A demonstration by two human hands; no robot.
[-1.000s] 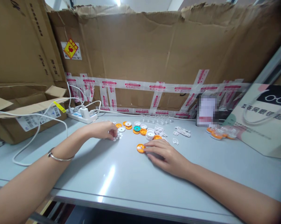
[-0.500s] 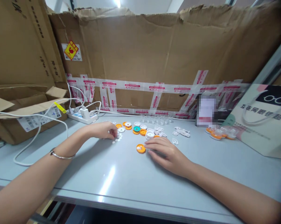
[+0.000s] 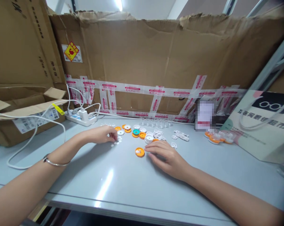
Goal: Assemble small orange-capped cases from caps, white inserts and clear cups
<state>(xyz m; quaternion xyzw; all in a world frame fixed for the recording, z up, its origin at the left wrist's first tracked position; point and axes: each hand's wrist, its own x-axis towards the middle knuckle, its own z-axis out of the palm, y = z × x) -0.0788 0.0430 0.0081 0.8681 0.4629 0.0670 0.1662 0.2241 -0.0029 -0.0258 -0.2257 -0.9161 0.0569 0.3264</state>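
Observation:
My left hand (image 3: 104, 134) is at the small white discs (image 3: 116, 143), its fingers curled down and pressed together; what they hold, if anything, is hidden. My right hand (image 3: 167, 157) rests on the table with its fingers spread and holds nothing. Just left of its fingertips lies an orange round piece (image 3: 139, 152) with a small white part inside. Behind the hands are several orange and white round pieces and a teal one (image 3: 135, 132). White patterned pieces (image 3: 159, 135) lie behind my right hand.
Clear cups (image 3: 156, 122) line the back of the table. A power strip (image 3: 82, 118) with white cables and an open carton (image 3: 26, 113) are at the left. A phone (image 3: 204, 114), orange pieces with clear tops (image 3: 218, 137) and a paper bag (image 3: 257, 135) stand at the right.
The view has shifted slightly, so the things on the table appear a little further left and lower. Both hands keep nearly the same places and poses.

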